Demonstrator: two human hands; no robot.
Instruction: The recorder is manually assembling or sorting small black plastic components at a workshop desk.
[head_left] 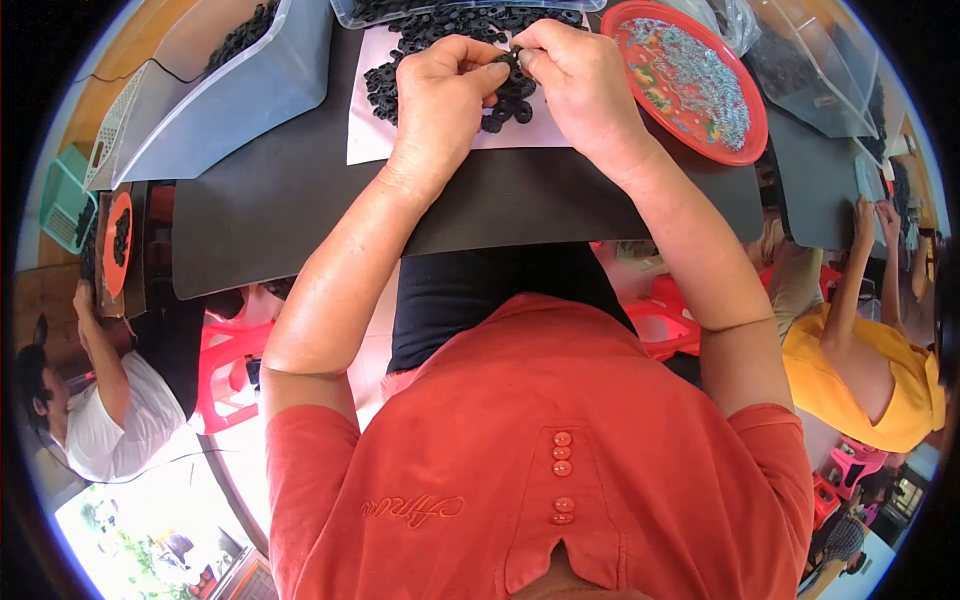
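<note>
My left hand [447,95] and my right hand [575,85] meet over a pile of small black ring-shaped parts [382,90]. Between thumb and fingers, my left hand pinches one small black part [512,62]. The right thumb and forefinger close at the same part, though whatever sits between those fingertips is too small to make out. Under the pile lies a white sheet [367,146] on the dark table [290,205]. Just right of my right hand, a red plate [757,135] carries many small shiny silvery pieces [700,85].
A large translucent bin [250,110] with black parts stands at the left, another clear bin [815,80] at the right. At the far edge is a clear tray [460,14]. Co-workers sit on both sides, one in a white shirt [125,425], one in yellow [865,375].
</note>
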